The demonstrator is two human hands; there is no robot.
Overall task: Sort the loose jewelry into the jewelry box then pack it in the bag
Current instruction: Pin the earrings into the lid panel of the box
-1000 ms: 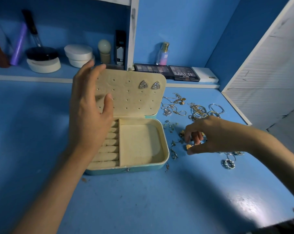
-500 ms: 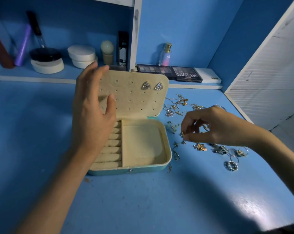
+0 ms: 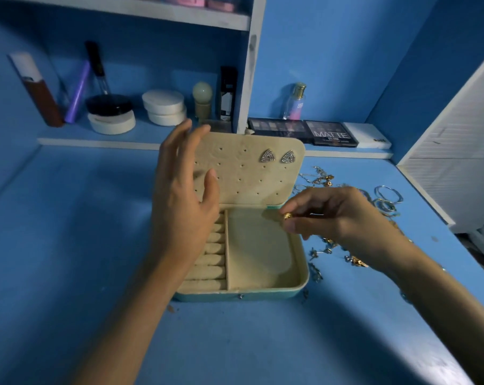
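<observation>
An open teal jewelry box (image 3: pixel 243 295) with beige lining sits in the middle of the blue table. Two triangular silver earrings (image 3: pixel 277 157) are pinned in its raised lid. My left hand (image 3: pixel 184 201) hovers with spread fingers in front of the lid's left part, over the ring rolls. My right hand (image 3: pixel 338 218) pinches a small gold piece (image 3: pixel 287 217) above the right rim of the box's open compartment. Loose jewelry (image 3: pixel 354 259) lies scattered on the table to the right of the box, partly hidden by my right hand.
A low shelf behind the box holds cosmetics jars (image 3: pixel 164 107), tubes, a small bottle (image 3: pixel 295 102) and eyeshadow palettes (image 3: pixel 302 132). Silver bangles (image 3: pixel 388 195) lie at the far right. A white louvred panel (image 3: pixel 457 168) borders the table on the right.
My right hand lifted a small gold piece from the jewelry pile and carried it left to the box's right rim. My left hand stayed near the lid.
</observation>
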